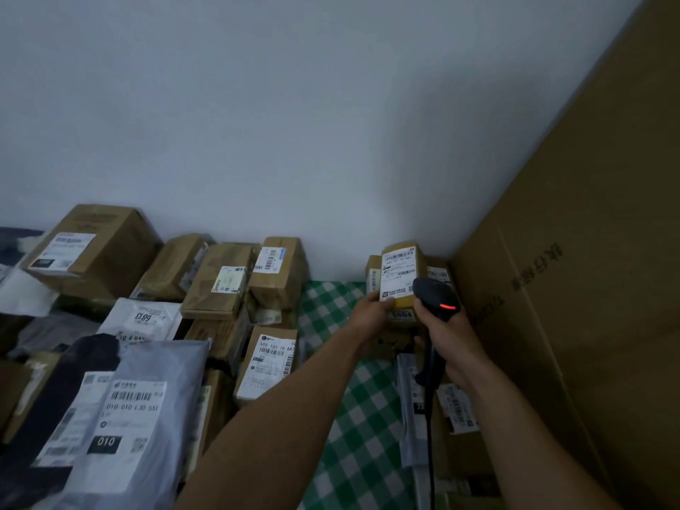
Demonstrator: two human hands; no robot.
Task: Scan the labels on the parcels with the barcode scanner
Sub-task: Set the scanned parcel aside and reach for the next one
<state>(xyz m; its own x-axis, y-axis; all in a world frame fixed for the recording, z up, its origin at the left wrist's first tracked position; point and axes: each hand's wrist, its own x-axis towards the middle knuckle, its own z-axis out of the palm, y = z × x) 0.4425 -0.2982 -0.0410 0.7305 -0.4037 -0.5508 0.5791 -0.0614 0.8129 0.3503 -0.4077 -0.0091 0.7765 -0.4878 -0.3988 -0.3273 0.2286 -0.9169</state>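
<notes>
So, left grip [372, 311] holds the small brown parcel [403, 307] up near the wall [331, 141]; right grip [449, 338] is wrapped round the barcode scanner [434, 294], red light on, just beside the label [399, 276].

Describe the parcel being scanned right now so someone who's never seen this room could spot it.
Find the huge cardboard box on the right, where it meets the white wall. In that corner, the left hand holds a small brown parcel beside the barcode scanner. It alone is held, white label facing the camera, 5604 sticker underneath.
</notes>
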